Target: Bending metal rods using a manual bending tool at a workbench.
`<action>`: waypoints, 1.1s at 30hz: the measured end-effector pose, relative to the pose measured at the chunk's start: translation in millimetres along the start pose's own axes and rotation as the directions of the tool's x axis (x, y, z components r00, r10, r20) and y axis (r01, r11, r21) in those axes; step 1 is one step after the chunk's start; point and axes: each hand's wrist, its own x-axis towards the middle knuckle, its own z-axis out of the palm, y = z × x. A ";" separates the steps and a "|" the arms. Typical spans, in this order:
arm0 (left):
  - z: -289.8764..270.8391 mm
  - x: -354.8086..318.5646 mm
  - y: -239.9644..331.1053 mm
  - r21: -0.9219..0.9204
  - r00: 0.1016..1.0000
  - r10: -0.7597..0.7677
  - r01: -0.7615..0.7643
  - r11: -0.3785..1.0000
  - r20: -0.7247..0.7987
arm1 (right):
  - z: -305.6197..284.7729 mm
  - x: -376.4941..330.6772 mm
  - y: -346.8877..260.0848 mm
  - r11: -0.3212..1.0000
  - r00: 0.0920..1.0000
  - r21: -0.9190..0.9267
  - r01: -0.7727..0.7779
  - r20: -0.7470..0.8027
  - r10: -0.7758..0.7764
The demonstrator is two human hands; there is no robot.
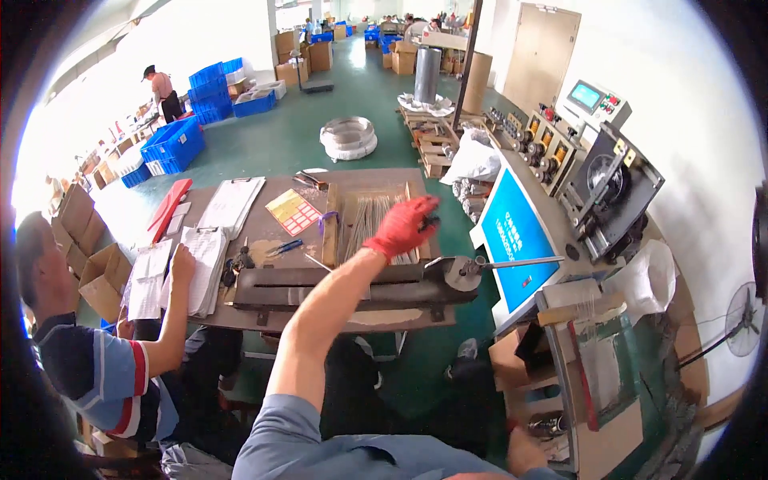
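The floor is smooth dark green concrete, shiny where light falls on it. The walls are plain white, and a tall beige door stands shut in the right wall. Bright light pours in from the far left side. Stacks of blue plastic crates sit on the floor at the left, and brown cardboard boxes stand farther back. A low wooden pallet lies near a dark steel post. A brown flat worktable stands in the middle. A round black fan hangs at the right edge.
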 end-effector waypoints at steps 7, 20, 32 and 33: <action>32.0 -11.7 74.2 -0.068 0.966 0.151 -0.139 0.988 0.209 | 96.6 -157.2 -39.6 0.917 0.887 -0.192 0.349 0.384 -0.257; 62.0 17.3 69.2 0.180 0.794 -0.095 -0.019 0.983 0.600 | -60.2 -180.9 -117.7 0.948 0.951 0.307 -0.085 0.310 -0.015; 67.4 15.9 78.7 0.175 0.906 0.030 -0.114 0.978 0.423 | 32.3 -147.9 -134.6 0.763 0.941 0.585 -0.274 0.329 0.086; 65.8 13.7 79.2 0.172 0.899 0.033 -0.119 0.978 0.436 | 39.3 -149.7 -140.4 0.814 0.954 0.551 -0.185 0.300 0.013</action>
